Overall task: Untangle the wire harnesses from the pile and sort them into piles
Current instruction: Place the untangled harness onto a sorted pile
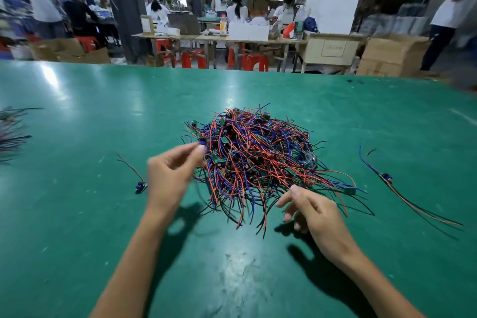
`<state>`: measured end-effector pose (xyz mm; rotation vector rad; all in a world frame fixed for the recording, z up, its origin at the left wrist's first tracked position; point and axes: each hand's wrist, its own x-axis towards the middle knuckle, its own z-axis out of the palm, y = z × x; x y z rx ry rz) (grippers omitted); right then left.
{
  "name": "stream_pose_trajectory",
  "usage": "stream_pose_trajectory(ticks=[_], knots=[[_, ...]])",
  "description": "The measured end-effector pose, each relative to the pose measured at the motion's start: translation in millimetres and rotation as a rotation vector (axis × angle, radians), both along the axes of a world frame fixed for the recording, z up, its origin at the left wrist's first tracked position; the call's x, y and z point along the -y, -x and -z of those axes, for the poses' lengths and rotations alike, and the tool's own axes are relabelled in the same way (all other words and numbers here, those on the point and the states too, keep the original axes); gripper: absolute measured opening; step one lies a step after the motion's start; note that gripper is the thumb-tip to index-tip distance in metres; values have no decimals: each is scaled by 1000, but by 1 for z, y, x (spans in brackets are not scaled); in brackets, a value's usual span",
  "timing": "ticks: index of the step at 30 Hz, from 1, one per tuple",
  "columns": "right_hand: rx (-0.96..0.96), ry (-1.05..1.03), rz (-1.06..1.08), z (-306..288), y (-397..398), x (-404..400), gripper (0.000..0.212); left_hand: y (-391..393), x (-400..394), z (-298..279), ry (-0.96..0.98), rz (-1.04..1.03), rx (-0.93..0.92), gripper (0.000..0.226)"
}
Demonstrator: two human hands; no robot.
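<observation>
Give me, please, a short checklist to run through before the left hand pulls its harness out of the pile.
1. Left hand pinches a harness part at the pile's left edge: ok.
2. Harness free of the pile: cannot tell; the wires are tangled.
3. Right hand ready to steady the pile: ok; open, at its near edge.
4. Drop spot: ok; single harness lies on the table at left.
5. Picture sharpness: not ok; left hand blurred.

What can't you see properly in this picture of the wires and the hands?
- Head view: the left hand is motion-blurred, so what its fingertips pinch at the pile cannot be made out.
- The wires at the left edge are cut off by the frame and blurred.
- How many harnesses the pile holds: overlapping wires hide the lower ones.
- The table beneath the pile is hidden.
</observation>
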<state>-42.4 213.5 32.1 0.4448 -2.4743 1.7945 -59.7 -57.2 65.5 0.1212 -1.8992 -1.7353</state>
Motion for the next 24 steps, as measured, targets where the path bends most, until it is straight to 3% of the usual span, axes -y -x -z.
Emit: stream_pose_trajectory(ticks=[2, 4, 7, 9, 11, 14, 18, 24], knots=[[-26, -58, -1, 2, -1, 1, 53, 5, 35, 14, 353, -330, 148, 17], [-72, -166, -3, 3, -1, 1, 50, 5, 59, 33, 661, -639, 440, 22], [-131, -342, -30, 8, -3, 1, 43, 4, 72, 51, 663, -713, 698, 31], [-143, -402, -41, 9, -4, 1, 40, 5, 68, 53, 637, -742, 681, 34], [-134, -406, -42, 9, -4, 0, 39, 6, 59, 48, 660, -764, 513, 32], [-126, -410, -44, 8, -4, 0, 33, 10, 42, 41, 766, -493, 199, 26], [-127, -414, -42, 8, -5, -1, 26, 14, 22, 44, 869, -177, 308, 38], [-149, -412, -48, 9, -7, -4, 22, 13, 25, 47, 829, -218, 297, 40]])
